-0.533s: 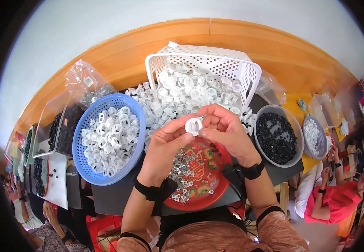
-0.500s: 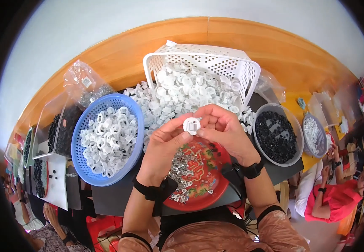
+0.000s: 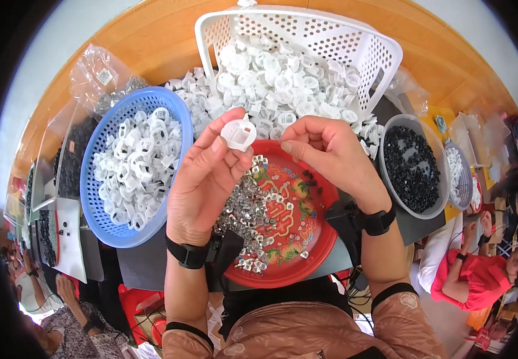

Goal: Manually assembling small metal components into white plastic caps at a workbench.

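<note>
A white round plastic part (image 3: 239,135) with a ring-shaped rim sits between the thumb and fingers of my left hand (image 3: 198,179), held above the table. My right hand (image 3: 338,154) hovers to its right, apart from the part, with thumb and index finger pressed together; anything tiny between them is hidden. Beneath both hands lies a red patterned tray (image 3: 314,244) with many small metal pieces (image 3: 241,206) heaped on its left side. A few small black pieces lie near the tray's right edge.
A tilted white basket (image 3: 384,57) spills white parts (image 3: 277,81) at the back. A blue basket (image 3: 91,206) of similar white parts stands left, a clear tub (image 3: 444,170) of black pieces right. Plastic bags lie behind both. Other people sit at both sides.
My hands have drawn apart. The left has kept the white part and turned it, while the right has let go of it and moved right. The view has shifted, too.
</note>
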